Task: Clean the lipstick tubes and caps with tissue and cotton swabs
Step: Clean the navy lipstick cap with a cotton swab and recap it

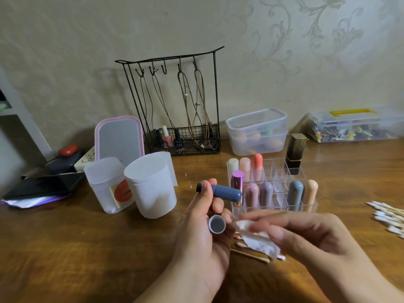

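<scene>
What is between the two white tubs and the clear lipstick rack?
In the head view, the left hand holds a blue lipstick between the tubs and the rack.

No text can be read with certainty. The dark nail polish bottle (178, 139) in the wire rack (215, 110) carries a few lines of small pale lettering, too small to make out. The white container (109, 184) on the table (87, 248) bears a yellowish sticker with an orange oval (122, 191); any print on it is blurred. A white card (86, 159) behind shows dark marks, illegible.
</scene>
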Motion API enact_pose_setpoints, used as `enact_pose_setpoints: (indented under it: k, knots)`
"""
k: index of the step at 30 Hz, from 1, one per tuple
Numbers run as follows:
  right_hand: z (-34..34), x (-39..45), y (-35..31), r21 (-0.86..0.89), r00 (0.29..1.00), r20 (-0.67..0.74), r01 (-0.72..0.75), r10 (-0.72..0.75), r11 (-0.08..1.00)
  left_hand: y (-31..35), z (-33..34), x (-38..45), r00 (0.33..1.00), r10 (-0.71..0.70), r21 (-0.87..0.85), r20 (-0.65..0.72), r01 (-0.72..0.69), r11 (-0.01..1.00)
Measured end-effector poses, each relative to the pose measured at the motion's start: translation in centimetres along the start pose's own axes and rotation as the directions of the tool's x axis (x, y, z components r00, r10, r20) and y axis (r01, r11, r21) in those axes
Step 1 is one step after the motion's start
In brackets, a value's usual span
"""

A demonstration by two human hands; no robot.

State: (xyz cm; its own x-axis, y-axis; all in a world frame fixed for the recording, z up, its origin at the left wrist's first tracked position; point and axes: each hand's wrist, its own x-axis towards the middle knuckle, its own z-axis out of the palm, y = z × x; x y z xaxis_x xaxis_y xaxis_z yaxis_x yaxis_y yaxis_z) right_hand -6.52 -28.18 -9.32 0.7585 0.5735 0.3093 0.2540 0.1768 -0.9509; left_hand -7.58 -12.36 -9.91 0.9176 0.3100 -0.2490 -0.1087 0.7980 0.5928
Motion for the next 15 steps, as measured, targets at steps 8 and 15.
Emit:
enact_pose_setpoints:
  k: [8, 15]
  knots:
    - [-0.01, 0.28, 0.68, -0.141, 0.99, -0.133, -0.06, 0.041, 0.988, -0.17, 0.1, -0.08, 1.0, 0.005, 0.06, -0.016, -0.004, 0.998]
    - [-0.25, -0.02, 0.63, -0.137, 0.991, -0.093, 0.082, -0.095, 0.987, -0.25, 0.19, -0.14, 0.999, 0.04, 0.099, -0.023, -0.037, 0.994]
